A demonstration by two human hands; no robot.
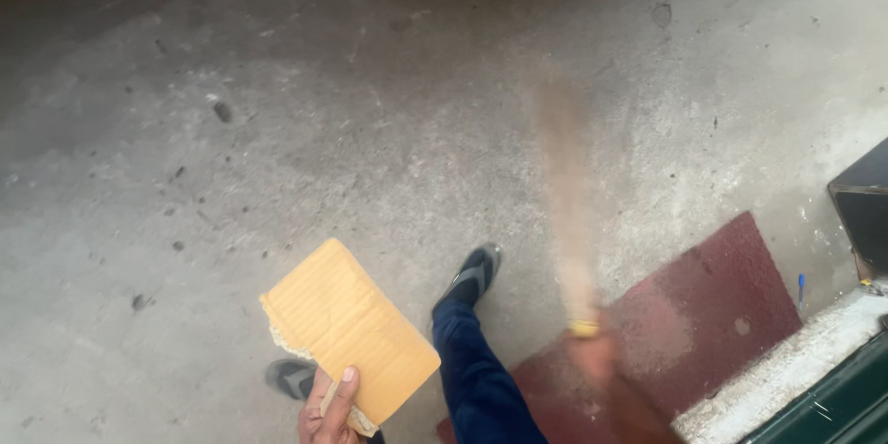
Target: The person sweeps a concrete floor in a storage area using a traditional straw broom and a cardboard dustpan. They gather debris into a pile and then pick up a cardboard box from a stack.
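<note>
My left hand (330, 410) grips a torn piece of yellow-brown cardboard (350, 328) by its lower edge, holding it above the concrete floor (277, 129). My right hand (601, 361) is blurred by motion and holds the handle end of a straw broom (566, 185), whose bristles stretch up across the floor as a brown smear. A yellow band (584, 327) wraps the broom just above my hand. My leg in dark blue trousers (476, 379) and a dark sandal (474, 276) steps forward between the two hands.
A dark red mat (703, 305) lies at the lower right beside a pale raised sill (786, 361) and a green frame (832, 402). A dark box (865, 208) stands at the right edge. Small bits of debris (222, 111) dot the floor. My other sandal (289, 376) shows under the cardboard.
</note>
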